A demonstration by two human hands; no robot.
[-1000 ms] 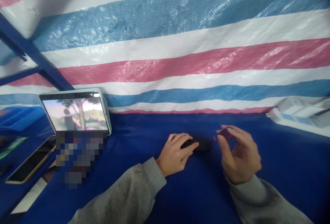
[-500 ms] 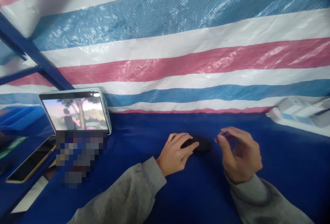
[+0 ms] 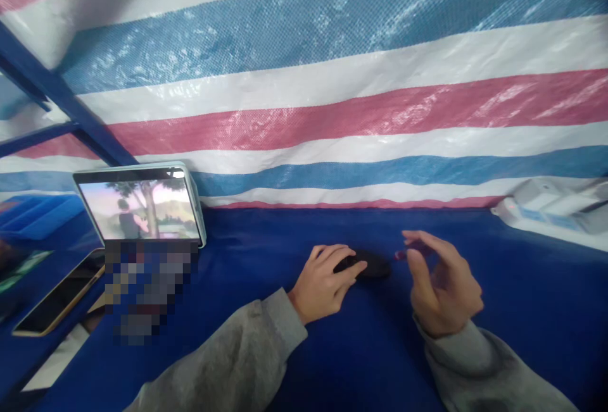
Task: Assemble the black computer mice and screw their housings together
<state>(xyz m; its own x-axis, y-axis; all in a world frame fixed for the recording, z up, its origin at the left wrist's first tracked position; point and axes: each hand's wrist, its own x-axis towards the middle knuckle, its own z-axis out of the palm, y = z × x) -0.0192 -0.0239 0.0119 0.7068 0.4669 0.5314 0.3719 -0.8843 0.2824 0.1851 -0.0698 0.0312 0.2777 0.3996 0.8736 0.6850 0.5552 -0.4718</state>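
Observation:
My left hand point(image 3: 327, 280) rests with its fingers bent over one end of a black computer mouse point(image 3: 375, 264) on the blue table. The fingers cover much of the mouse, so its details are hard to make out. To the right of it, my right hand point(image 3: 444, 285) is open, thumb and forefinger apart. A small, see-through purple-red piece point(image 3: 401, 254) lies on the table by the right fingertips. It is partly hidden behind the thumb, and its kind is too blurred to tell.
At the left, a tablet-like screen point(image 3: 142, 209) stands propped up, playing a cartoon. A phone point(image 3: 59, 295) lies beside it, near a blue tray point(image 3: 45, 216). White devices point(image 3: 546, 209) sit at the back right. A striped sheet point(image 3: 332, 127) hangs behind the table.
My right thumb and forefinger have parted and let go of the small purple-red piece. My left hand and the mouse have stayed in place.

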